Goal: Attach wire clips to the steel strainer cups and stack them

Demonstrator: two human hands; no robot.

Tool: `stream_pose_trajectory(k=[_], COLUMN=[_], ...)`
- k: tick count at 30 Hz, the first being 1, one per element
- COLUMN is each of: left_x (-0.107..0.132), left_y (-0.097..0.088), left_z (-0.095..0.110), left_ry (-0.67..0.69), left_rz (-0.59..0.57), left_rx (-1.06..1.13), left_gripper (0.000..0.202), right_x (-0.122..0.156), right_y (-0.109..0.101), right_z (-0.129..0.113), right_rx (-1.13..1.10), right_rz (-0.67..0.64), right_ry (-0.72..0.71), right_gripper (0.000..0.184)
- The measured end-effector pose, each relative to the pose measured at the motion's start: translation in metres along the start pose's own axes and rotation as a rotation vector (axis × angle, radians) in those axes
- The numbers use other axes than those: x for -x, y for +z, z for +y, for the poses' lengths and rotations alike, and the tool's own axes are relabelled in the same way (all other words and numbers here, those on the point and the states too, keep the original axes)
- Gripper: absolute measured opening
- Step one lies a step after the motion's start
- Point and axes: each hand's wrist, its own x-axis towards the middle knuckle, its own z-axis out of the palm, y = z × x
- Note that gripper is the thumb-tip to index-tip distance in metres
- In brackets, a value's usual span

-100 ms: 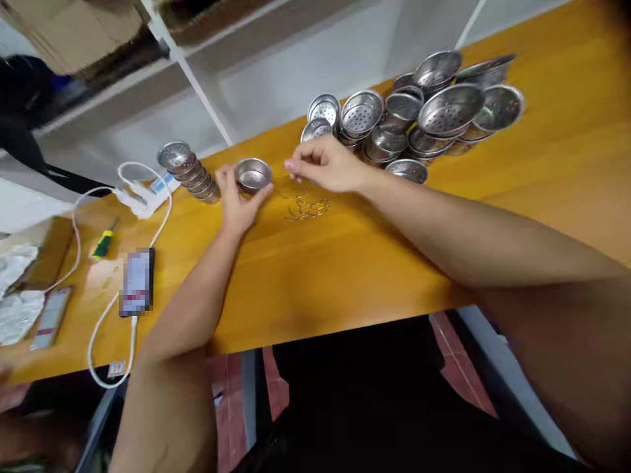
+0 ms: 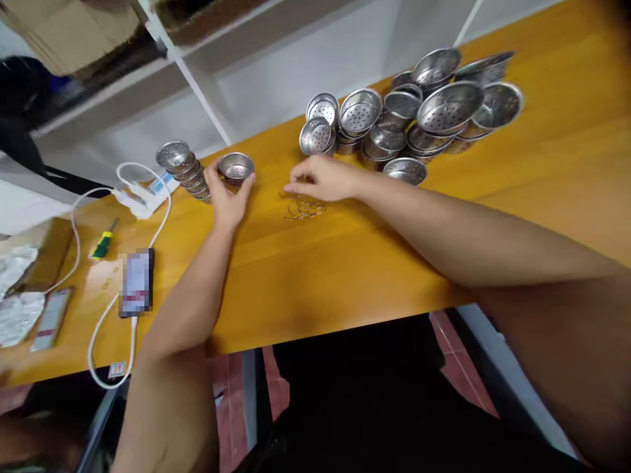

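Note:
A small round metal cup (image 2: 236,172) sits in my left hand (image 2: 227,203), thumb on its near right side and fingers on its left. Just left of that hand stands a leaning stack of perforated metal cups (image 2: 180,161). My right hand (image 2: 323,179) hovers over thin curved wire rings (image 2: 308,210) lying on the table. Its fingers are curled, with thumb and forefinger tips slightly apart and nothing visible between them. Behind the right hand is a small perforated metal cup (image 2: 316,135).
Several metal strainer cups (image 2: 451,108) crowd the back right of the wooden table (image 2: 305,276). At left lie a phone (image 2: 137,282) on a white cable, a power strip (image 2: 144,203), a green-yellow screwdriver (image 2: 103,244) and a flat grey packet (image 2: 51,318). Shelving (image 2: 290,66) rises behind.
My left hand has shifted left with the metal cup, closer to the stack. My right hand has dropped toward the wire rings, its fingertips now nearer them.

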Motion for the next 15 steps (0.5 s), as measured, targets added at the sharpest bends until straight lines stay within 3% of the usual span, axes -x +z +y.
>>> stream_pose_trajectory(k=[4,15], left_x=[-0.01,-0.012], left_y=[-0.002,0.015], left_z=[-0.017,-0.032], left_ry=[-0.09,-0.196], left_rz=[0.016,-0.042], left_rx=[0.044,0.132], left_gripper=[0.096,0.097], right_x=[0.003,0.003], right_y=[0.004,0.005], right_z=[-0.005,-0.004], right_rx=[0.158,0.133], right_rz=[-0.15,-0.192], right_ry=[0.102,0.077], right_gripper=[0.041,0.043])
